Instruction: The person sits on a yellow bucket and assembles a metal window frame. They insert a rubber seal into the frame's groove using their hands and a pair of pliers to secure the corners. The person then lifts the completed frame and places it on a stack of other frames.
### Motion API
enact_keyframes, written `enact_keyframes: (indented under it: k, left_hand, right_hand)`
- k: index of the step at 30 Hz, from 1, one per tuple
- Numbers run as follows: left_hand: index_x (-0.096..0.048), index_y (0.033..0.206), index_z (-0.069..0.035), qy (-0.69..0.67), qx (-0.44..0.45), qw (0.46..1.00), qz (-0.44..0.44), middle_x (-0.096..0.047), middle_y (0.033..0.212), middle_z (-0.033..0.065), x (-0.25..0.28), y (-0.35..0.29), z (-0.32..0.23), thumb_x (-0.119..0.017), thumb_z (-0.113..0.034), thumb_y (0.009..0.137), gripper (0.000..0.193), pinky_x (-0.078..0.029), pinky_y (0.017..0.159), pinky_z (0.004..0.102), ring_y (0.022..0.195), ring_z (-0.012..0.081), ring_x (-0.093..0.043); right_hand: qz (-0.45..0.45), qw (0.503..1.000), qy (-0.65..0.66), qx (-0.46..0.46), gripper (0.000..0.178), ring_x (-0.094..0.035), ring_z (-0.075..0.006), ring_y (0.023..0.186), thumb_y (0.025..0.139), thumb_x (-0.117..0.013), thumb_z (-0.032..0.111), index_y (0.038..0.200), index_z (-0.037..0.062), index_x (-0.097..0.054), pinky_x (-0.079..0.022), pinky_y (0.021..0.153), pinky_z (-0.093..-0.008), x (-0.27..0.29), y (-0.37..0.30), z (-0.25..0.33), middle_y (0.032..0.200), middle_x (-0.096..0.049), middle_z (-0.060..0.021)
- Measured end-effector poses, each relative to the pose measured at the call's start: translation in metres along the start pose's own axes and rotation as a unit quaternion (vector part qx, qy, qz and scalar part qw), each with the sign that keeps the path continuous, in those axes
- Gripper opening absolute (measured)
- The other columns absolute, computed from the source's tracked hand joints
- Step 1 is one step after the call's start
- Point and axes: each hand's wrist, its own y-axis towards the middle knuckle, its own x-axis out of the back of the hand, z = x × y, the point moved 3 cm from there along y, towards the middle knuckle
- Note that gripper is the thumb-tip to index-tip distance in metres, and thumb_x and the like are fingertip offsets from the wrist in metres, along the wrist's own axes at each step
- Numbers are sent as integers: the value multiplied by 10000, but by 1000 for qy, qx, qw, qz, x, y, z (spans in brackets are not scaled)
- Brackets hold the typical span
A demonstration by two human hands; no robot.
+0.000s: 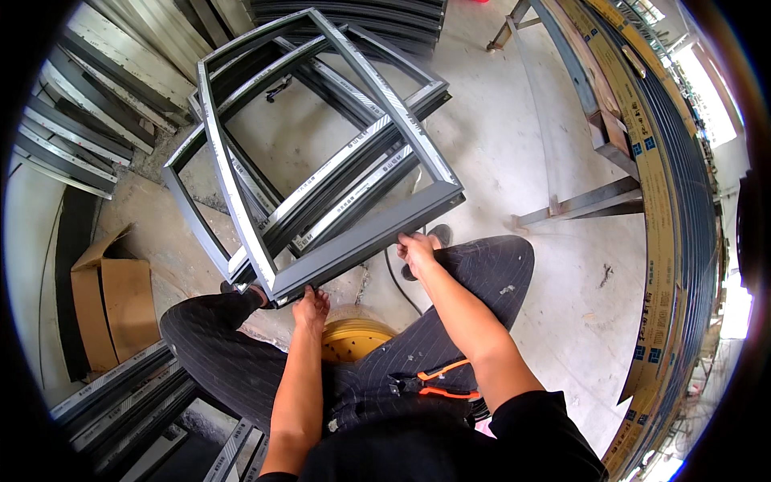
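A dark grey window frame with white printed film on its bars lies tilted on top of similar frames in front of my knees. My left hand is closed at its near left corner, fingers curled under the near bar. Farther right on that same bar, my right hand grips the lower edge, with its fingertips partly hidden. Beneath, a second grey frame sticks out to the left. Orange-handled pliers rest on my lap.
A yellow round seat shows between my legs. An open cardboard box stands at left, near stacked profiles. More film-covered bars lie lower left. Metal trestle legs and a long stack of wrapped profiles line the right.
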Motion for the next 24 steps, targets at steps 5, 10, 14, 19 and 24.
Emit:
enact_keyframes:
  k: [5,10,14,19,24]
  left_hand:
    - [-519,812,-61,13,13,1000,-5,-549,713,50,-1,2,-2,-520,-340,906,295,-467,621,317,680,205,-559]
    - [-523,838,-55,3,2,1000,13,-582,733,46,-8,3,-3,-530,-290,909,245,-476,607,309,672,187,-579]
    - [-524,839,-54,-3,-3,1000,8,-581,736,50,0,4,-3,-533,-289,907,245,-477,608,311,676,190,-577]
    - [-527,844,-41,-8,-3,1000,24,-581,740,54,-2,5,-2,-554,-285,896,252,-480,614,320,684,205,-585]
    - [-524,845,-35,-11,-2,1000,11,-581,737,58,-3,4,0,-562,-303,890,274,-483,612,318,688,205,-588]
  right_hand:
    - [11,991,118,-59,60,-545,-111,588,848,-543,76,824,23,-558,-471,506,-229,-10,-7,-5,706,-565,-40]
    - [23,999,23,-1,51,-544,-116,580,834,-550,61,814,16,-560,-459,474,-229,0,3,-2,699,-564,-47]
    - [21,1000,16,-5,39,-567,-151,626,841,-546,53,850,17,-533,-499,576,-281,-9,-2,-9,726,-562,-56]
    - [41,998,43,-10,70,-590,-179,670,856,-526,61,876,-6,-538,-521,629,-302,-13,-9,-10,777,-588,-91]
    - [43,999,17,-5,91,-593,-179,678,858,-541,70,904,-8,-545,-516,632,-296,-9,-1,-12,786,-597,-90]
